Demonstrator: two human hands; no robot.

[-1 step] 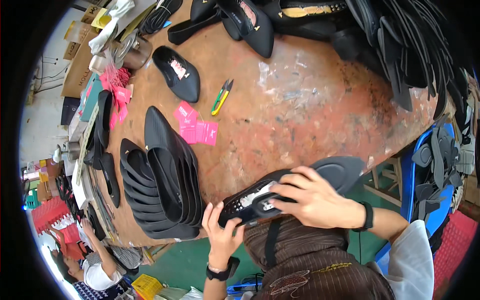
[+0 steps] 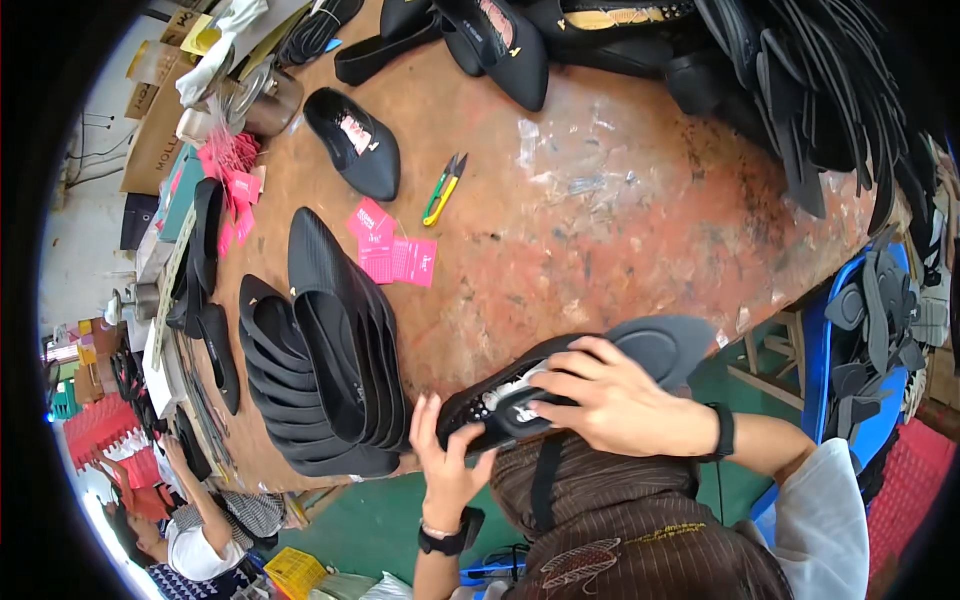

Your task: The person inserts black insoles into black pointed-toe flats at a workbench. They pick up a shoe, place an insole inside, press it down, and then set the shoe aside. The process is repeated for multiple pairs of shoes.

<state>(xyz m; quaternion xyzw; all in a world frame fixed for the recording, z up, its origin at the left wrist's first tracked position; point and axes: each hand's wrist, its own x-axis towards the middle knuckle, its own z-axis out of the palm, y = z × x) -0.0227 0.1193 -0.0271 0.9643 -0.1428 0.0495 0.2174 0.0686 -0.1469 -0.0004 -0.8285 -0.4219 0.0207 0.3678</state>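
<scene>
Just past the near table edge, my left hand (image 2: pixel 450 458) grips one end of a black shoe (image 2: pixel 468 404), thumb over the rim and fingers along the far side. A light lining with dark dots shows inside it. My right hand (image 2: pixel 615 405) is closed on a dark insole (image 2: pixel 672 345). The insole's broad rounded end sticks out to the right, past my fingers, and its narrow end lies over the shoe's opening. My right fingers hide the middle of the insole and part of the shoe.
Left of my hands stands a row of nested black shoes (image 2: pixel 345 370). Beyond lie pink tags (image 2: pixel 375 245), thread snips (image 2: pixel 443 192) and a single pointed shoe (image 2: pixel 352 140). Black insoles (image 2: pixel 790 100) pile up far right; a blue crate (image 2: pixel 835 370) holds more. Another person (image 2: pixel 200 540) sits at lower left.
My right hand and the insole have shifted slightly left, toward my left hand. The insole's broad end sits a little further left.
</scene>
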